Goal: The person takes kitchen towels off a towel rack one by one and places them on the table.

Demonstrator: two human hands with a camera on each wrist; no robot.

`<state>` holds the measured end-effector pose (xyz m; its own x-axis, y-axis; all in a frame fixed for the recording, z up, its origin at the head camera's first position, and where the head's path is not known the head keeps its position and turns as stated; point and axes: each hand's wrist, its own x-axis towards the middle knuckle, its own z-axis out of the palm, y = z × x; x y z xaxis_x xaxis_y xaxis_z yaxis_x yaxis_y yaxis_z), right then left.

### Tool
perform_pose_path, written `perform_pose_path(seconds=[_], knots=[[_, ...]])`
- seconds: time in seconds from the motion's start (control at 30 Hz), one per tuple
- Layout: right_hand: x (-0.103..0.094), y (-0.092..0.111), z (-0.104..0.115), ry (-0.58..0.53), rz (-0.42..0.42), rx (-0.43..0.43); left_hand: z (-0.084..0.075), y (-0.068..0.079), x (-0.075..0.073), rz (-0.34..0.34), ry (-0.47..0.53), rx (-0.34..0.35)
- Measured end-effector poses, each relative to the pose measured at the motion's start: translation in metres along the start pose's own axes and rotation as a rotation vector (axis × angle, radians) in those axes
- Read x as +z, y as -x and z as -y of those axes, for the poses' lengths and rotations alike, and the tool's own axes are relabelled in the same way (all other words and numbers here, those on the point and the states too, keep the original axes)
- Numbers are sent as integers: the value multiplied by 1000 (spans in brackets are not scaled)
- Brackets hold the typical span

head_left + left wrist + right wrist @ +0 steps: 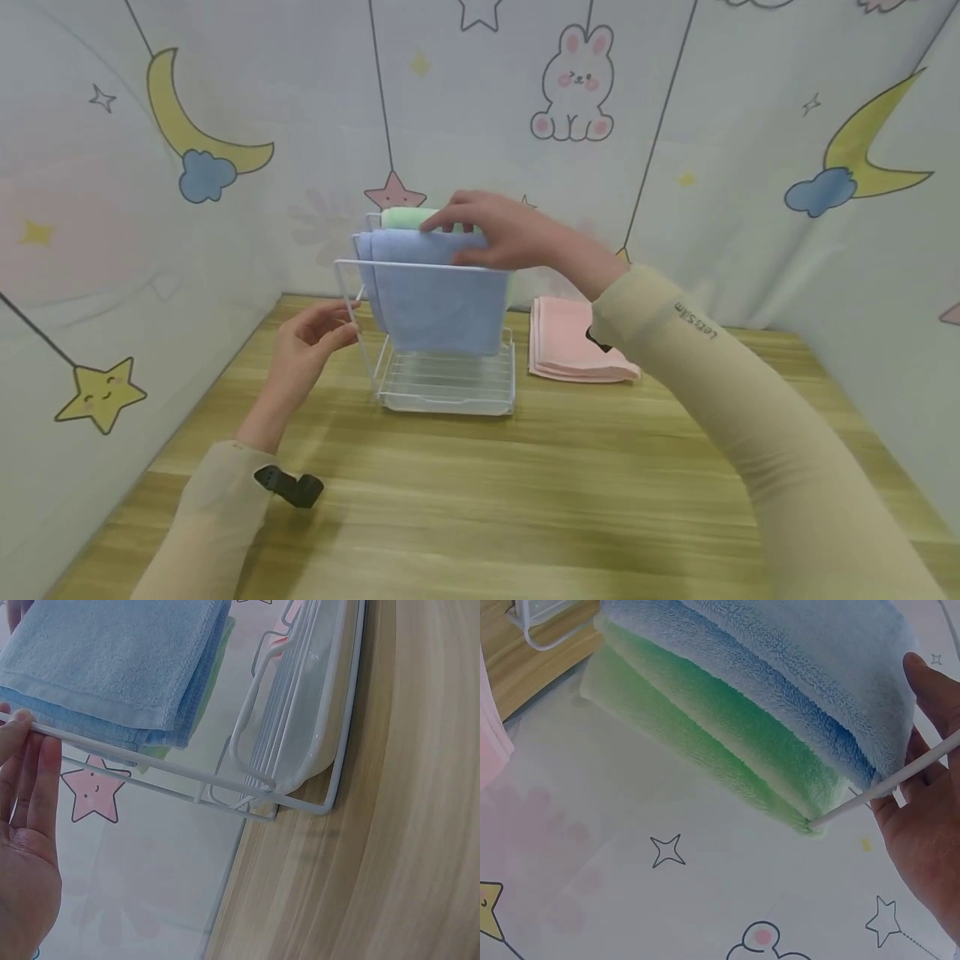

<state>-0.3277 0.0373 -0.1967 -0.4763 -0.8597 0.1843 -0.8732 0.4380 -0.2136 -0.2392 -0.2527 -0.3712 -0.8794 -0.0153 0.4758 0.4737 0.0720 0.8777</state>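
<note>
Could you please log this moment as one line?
left hand: pinches white rack | right hand: pinches blue towel | green towel: behind blue | pink towel: folded, on table

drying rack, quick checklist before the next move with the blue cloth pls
- Rack steadied: ok, the left hand grips its side post.
- Blue cloth hung: ok, it hangs on the rack above the tray.
- Right hand clear of the blue cloth: not ok, it holds the top edge.
- Green cloth out of the way: ok, it hangs behind the blue one.
- Pink cloth clear of the rack: ok, folded on the table to the right.
- Blue cloth secure if released: cannot tell.
</note>
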Motion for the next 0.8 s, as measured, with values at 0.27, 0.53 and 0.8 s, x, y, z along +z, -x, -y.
perform_pose_path(seconds=[0.27,0.53,0.8], knots=[[0,-4,-1,53,21,56,0,0,1,0,-8,0],[3,-2,-4,78,-25,40,1,-3,2,2,-6,1],[6,-2,-5,81,-105,-18,1,-2,0,5,13,0]])
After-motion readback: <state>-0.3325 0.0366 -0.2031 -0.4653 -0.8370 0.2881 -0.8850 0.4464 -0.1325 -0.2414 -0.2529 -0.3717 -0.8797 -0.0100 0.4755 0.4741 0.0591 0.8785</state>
